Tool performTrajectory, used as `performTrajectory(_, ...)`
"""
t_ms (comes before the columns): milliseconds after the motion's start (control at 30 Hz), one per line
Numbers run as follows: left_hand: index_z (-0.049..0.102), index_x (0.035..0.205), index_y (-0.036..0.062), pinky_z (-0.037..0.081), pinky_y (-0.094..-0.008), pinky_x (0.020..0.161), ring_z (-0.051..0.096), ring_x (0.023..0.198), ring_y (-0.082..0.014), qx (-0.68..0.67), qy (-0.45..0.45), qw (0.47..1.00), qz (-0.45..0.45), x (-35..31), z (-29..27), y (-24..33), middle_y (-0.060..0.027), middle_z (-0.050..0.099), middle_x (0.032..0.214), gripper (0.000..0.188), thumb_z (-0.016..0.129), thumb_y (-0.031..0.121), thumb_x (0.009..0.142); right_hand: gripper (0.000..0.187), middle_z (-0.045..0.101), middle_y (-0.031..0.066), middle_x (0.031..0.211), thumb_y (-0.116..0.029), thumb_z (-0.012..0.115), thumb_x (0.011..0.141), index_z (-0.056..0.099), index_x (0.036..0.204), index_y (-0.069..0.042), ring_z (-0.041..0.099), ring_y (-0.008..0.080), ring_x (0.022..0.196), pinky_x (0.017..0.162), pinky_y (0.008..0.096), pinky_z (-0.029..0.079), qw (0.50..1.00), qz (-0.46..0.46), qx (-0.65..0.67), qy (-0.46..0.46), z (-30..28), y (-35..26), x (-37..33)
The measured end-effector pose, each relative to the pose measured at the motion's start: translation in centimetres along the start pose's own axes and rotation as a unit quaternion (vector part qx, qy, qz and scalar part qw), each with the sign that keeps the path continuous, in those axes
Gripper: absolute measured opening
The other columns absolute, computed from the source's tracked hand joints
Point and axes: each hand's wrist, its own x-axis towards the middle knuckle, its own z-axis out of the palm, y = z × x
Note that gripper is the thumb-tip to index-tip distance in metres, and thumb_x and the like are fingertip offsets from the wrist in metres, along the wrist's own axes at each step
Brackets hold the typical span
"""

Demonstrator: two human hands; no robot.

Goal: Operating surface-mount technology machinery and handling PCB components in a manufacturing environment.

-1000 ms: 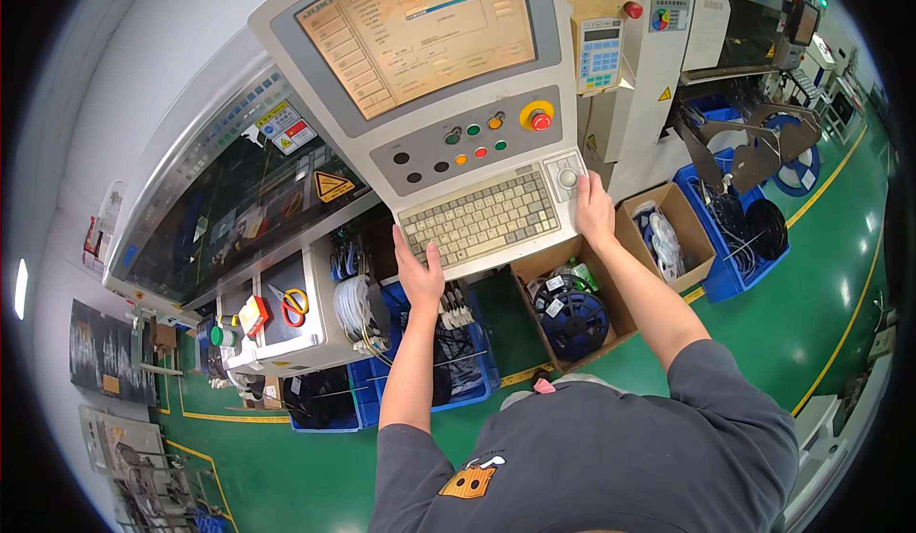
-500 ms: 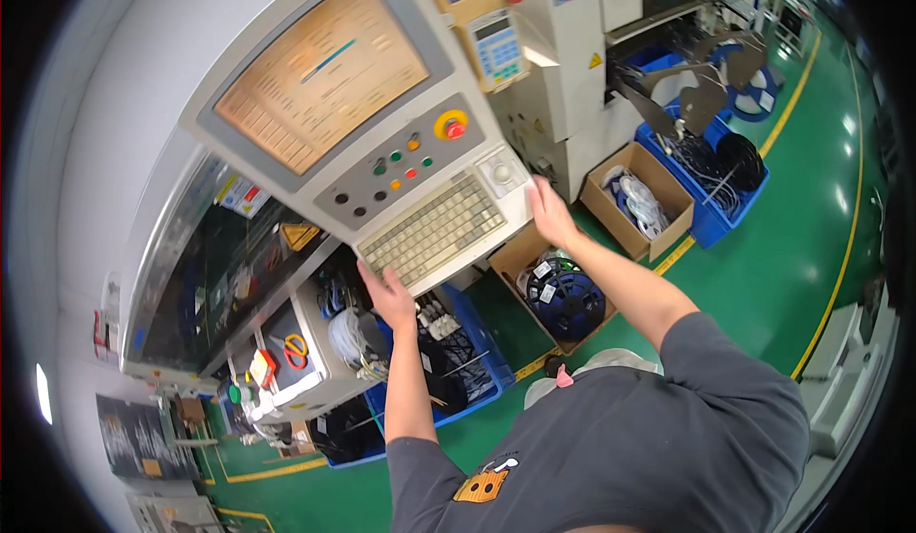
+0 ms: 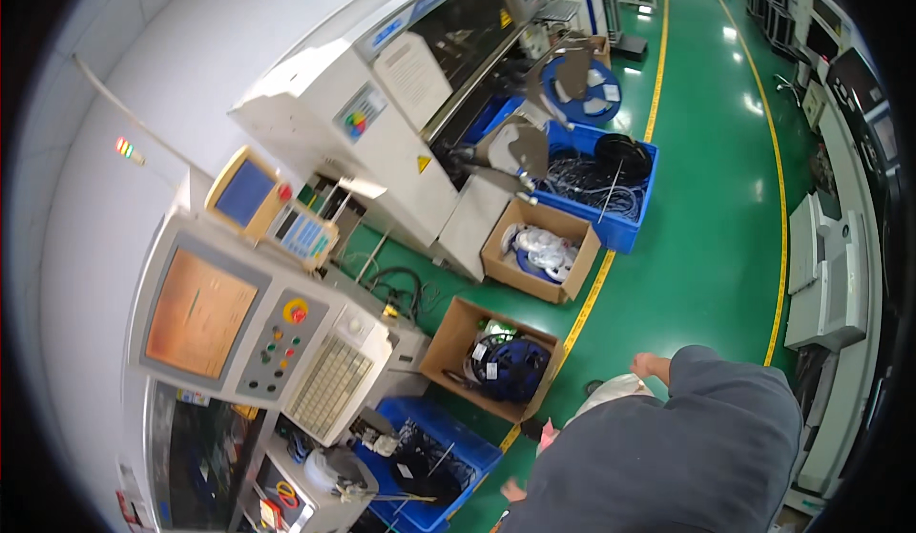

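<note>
Two bare hands hang apart; the right hand (image 3: 651, 366) is near 4 o'clock, the left hand (image 3: 513, 490) toward half past five, partly hidden by the dark shirt (image 3: 668, 447); neither shows anything held, though how far their fingers are curled I cannot tell at this size; the console (image 3: 205, 390) stands at 8 o'clock with its keyboard (image 3: 331, 385), well apart from both; the open carton (image 3: 448, 342) of reels sits just below the dial's centre, and the blue bin (image 3: 420, 411) at 6 o'clock, nearest the left hand; the likeliest trouble, I judge, is a trip, because carton and bin crowd the floor beside the person and the yellow line (image 3: 592, 304); a thin rod (image 3: 442, 459) sloping over the bin could snag a sleeve or scratch the low left hand; the loose dark cable (image 3: 410, 290) at 8 o'clock, close in, might hook a foot passing behind the carton; leaning on the console for balance could press its red stop button (image 3: 299, 314) by accident.
</note>
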Motion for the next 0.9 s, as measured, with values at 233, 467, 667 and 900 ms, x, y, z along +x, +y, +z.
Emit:
performTrajectory(233, 0.06, 0.119, -0.0008, 0.051, -0.044, 0.092, 0.064, 0.104, -0.0359, -0.255, -0.248, 0.934, 0.01, -3.3, 4.8, -2.2, -0.0224, 0.064, 0.11, 0.037, 0.063, 0.025, 0.092, 0.046, 0.066, 0.0215, 0.124, -0.04, 0.049, 0.095, 0.067, 0.117, -0.003, 0.063, 0.0399, 0.113, 0.098, 0.0482, 0.051, 0.989, 0.066, 0.099, 0.089, -4.2, 4.6, -0.6)
performTrajectory(467, 0.061, 0.123, 0.0029, 0.053, -0.0362, 0.09, 0.068, 0.1, -0.0266, -0.162, -0.202, 0.943, -0.207, 2.7, 1.2, 6.0, -0.0151, 0.07, 0.107, 0.039, 0.065, 0.028, 0.094, 0.043, 0.069, 0.018, 0.118, -0.043, 0.051, 0.095, 0.067, 0.117, -0.01, 0.065, 0.0364, 0.111, 0.097, 0.0459, 0.052, 0.996, 0.013, 0.084, 0.035, 0.1, 0.7, 0.1)
performTrajectory(667, 0.057, 0.133, 0.0047, 0.052, -0.0384, 0.097, 0.067, 0.112, -0.0298, -0.263, -0.142, 0.904, -0.306, -0.5, -3.6, 12.2, -0.0193, 0.068, 0.119, 0.044, 0.063, 0.028, 0.096, 0.047, 0.065, 0.0201, 0.125, -0.042, 0.049, 0.097, 0.064, 0.123, -0.006, 0.061, 0.0356, 0.118, 0.103, 0.0439, 0.048, 0.987, -0.086, -0.052, -0.128, 3.5, -3.3, -3.0)
performTrajectory(900, 0.056, 0.133, 0.0032, 0.05, -0.0404, 0.101, 0.064, 0.116, -0.0335, -0.171, -0.089, 0.779, -0.597, -29.5, -4.3, 6.2, -0.0207, 0.066, 0.125, 0.05, 0.06, 0.034, 0.094, 0.039, 0.067, 0.0183, 0.122, -0.035, 0.046, 0.097, 0.067, 0.117, -0.009, 0.066, 0.0356, 0.108, 0.091, 0.0418, 0.054, 0.919, -0.199, -0.303, -0.156, 5.1, -9.3, 0.5)
